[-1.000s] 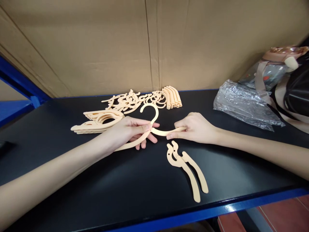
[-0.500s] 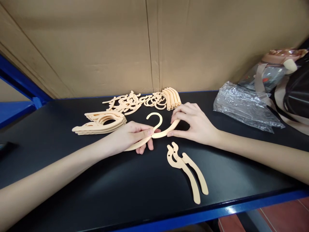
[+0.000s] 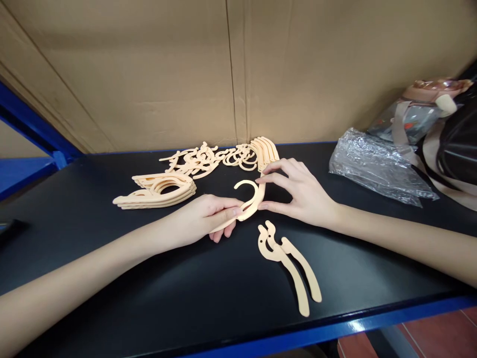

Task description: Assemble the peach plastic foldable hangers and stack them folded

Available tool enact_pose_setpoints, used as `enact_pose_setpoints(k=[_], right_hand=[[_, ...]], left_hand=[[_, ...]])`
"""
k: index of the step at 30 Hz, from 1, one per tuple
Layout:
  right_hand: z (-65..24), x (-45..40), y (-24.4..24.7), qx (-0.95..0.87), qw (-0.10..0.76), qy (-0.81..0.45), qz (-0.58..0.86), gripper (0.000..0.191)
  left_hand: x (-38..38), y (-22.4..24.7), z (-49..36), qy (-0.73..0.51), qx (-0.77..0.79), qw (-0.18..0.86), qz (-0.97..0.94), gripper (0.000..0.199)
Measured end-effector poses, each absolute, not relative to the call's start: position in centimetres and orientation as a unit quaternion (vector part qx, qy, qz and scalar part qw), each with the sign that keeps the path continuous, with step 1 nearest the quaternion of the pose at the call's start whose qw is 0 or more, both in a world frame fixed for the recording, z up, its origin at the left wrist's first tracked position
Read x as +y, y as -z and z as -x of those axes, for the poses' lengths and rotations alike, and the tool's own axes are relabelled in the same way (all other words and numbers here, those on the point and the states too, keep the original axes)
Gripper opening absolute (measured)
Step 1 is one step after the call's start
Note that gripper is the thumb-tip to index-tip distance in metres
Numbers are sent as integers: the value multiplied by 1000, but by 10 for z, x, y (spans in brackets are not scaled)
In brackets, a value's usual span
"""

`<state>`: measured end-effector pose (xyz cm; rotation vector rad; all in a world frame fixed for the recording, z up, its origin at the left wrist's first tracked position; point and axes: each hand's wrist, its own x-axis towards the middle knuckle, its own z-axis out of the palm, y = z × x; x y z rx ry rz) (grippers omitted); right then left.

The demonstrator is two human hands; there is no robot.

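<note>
Between my hands is a cream folding clothes hanger (image 3: 248, 211) with a curved hook and two arms. My left hand (image 3: 218, 216) pinches it near its centre joint, thumb on top, and hides much of the left arm. The right arm of the hanger now points upward, close beside the hook. My right hand (image 3: 294, 189) has its fingers and thumb curved around that arm, touching its outer side. Just in front of my right hand, two loose hanger pieces (image 3: 290, 268) lie side by side on the black tabletop (image 3: 167, 303).
A stack of folded hangers (image 3: 154, 191) lies to the left. Behind are a jumble of loose hanger parts (image 3: 196, 160), several hooks (image 3: 240, 156) and a row of hanger arms (image 3: 265, 151). Crumpled clear plastic (image 3: 376, 166), a bottle (image 3: 421, 109) and a dark bag (image 3: 462, 144) stand at right.
The hanger's right arm has swung up from a sideways spread toward the hook. My left hand has shifted slightly right with the joint; my right hand stays nearly in place.
</note>
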<state>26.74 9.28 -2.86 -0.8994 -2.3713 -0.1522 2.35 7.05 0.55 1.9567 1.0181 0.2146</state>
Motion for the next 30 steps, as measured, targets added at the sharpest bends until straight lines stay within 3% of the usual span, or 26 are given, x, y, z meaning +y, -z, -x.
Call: enact_pose_setpoints(k=[7, 10, 14, 17, 23, 26, 30], right_hand=[[-267, 91, 28, -902, 315, 21, 295, 38], [-267, 90, 26, -927, 287, 18, 240, 27], [-267, 89, 25, -946, 244, 14, 214, 29], [-265, 88, 24, -947, 232, 2, 222, 31], [-265, 89, 24, -934, 247, -26, 258, 32], [-265, 90, 25, -916, 257, -26, 308, 33], [-266, 93, 28, -891, 264, -23, 368, 19]], left_hand=[[67, -5, -26, -86, 401, 387, -826, 34], [65, -3, -26, -86, 401, 342, -845, 35], [62, 0, -27, -82, 432, 295, -848, 43], [59, 3, -30, -96, 436, 259, -856, 43], [55, 17, -29, -166, 342, 58, -923, 35], [56, 21, -27, -184, 299, 15, -936, 30], [58, 20, -29, -188, 290, -40, -938, 26]])
